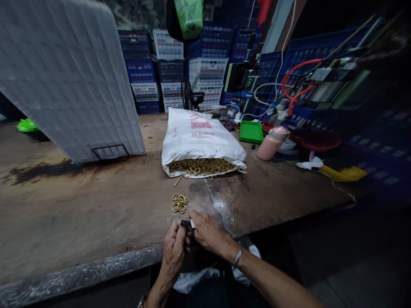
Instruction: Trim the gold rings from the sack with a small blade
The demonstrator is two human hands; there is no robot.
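Pinching a small dark part (186, 223) between them, the left hand (175, 248) and right hand (207, 231) meet at the near edge of the worn workbench (96, 205). A heap of brass rings (180, 203) lies just beyond, and farther back an open white sack (201, 137) shows more.

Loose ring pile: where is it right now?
Head view, lower centre: the ring pile lies on the workbench, between the open sack and the left hand.

Shiny brass rings (180, 203), worn wooden table (96, 205)
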